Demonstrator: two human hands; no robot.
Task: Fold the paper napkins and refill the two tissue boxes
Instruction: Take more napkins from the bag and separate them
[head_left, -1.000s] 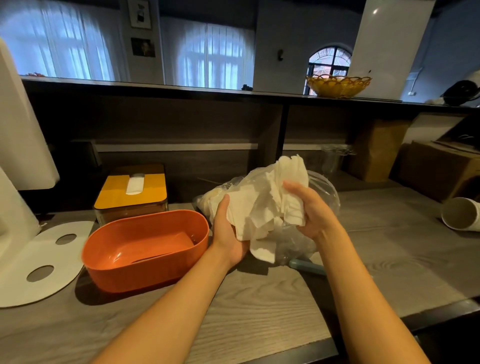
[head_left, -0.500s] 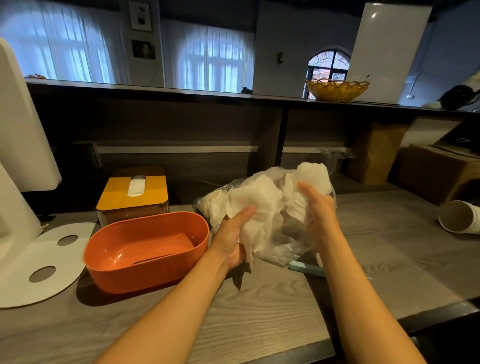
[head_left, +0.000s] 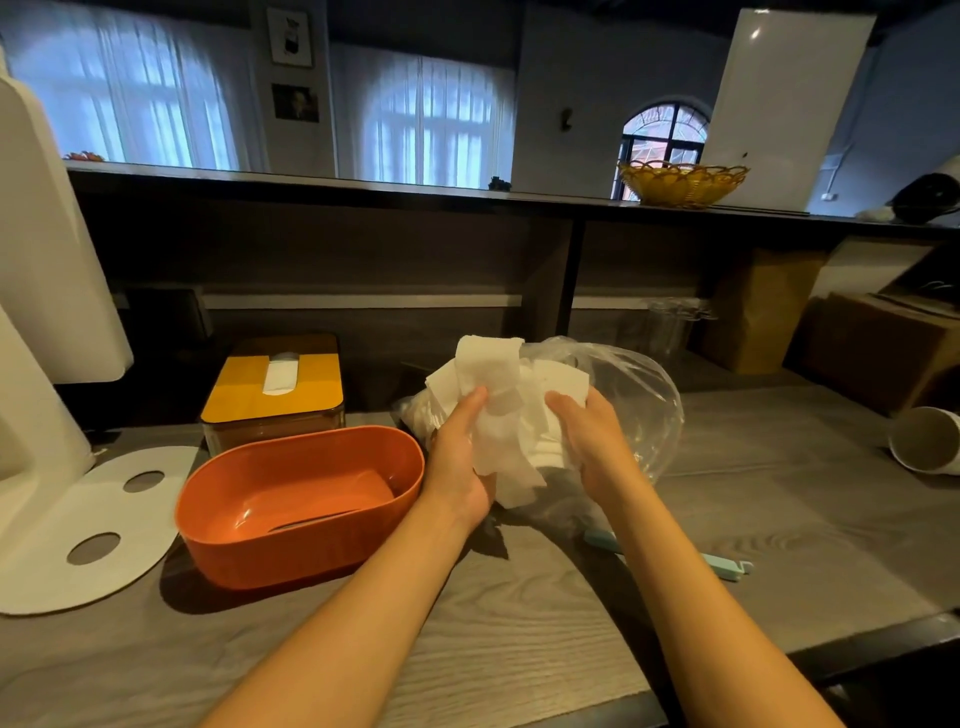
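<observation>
Napkins (head_left: 506, 415) beside orange box rim (head_left: 410, 457)

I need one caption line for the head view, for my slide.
Both hands, left and right, hold white napkins above a clear bag, beside an orange box.

Left hand (head_left: 457, 462) and right hand (head_left: 592, 447) hold crumpled paper napkins (head_left: 498, 410) over a clear bag (head_left: 639, 395) beside the orange box (head_left: 301, 499)

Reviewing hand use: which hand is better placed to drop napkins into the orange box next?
Left hand: it grips the napkins right beside the orange box; the right hand is farther.
</observation>
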